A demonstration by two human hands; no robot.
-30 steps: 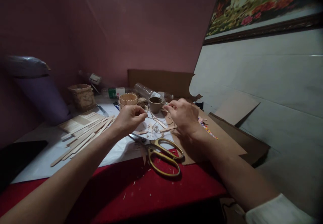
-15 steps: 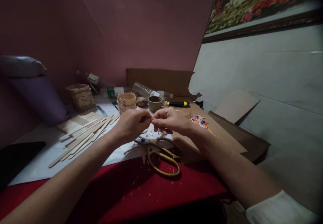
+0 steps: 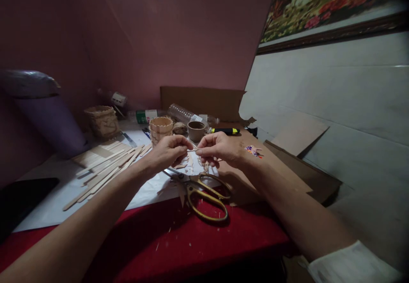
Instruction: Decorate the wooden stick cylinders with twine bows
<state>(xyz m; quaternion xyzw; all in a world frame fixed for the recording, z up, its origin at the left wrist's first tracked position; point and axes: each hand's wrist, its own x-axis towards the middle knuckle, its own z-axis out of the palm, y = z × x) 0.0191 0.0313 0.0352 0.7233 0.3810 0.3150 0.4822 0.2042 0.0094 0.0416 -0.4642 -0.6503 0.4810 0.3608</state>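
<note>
Over the paper, my left hand [image 3: 172, 150] and my right hand [image 3: 219, 149] face each other, fingertips pinched. A thin pale strand [image 3: 192, 150] spans the small gap between them, one end in each pinch; whether it is twine or a wood sliver I cannot tell. Below the hands lie large scissors [image 3: 188, 181] with worn yellow handles, pointing left. Small wood scraps [image 3: 181, 166] litter the paper under my fingers. Behind my left hand stands a wooden cup [image 3: 160, 129] with a scalloped rim, and behind the gap a small grey-brown pot [image 3: 196, 130].
Flat wooden sticks [image 3: 111, 170] lie piled on white paper [image 3: 143, 192] at left. A second stick-covered pot [image 3: 102, 121] stands behind them. A twine ball [image 3: 180, 128], plastic bottles [image 3: 183, 112] and a black-and-yellow cutter [image 3: 226, 131] lie at the back. Cardboard [image 3: 281, 168] covers the right side.
My fingertips have moved slightly apart, and the strand between them now shows more clearly. My right hand has shifted a little right, covering more of the patterned scrap.
</note>
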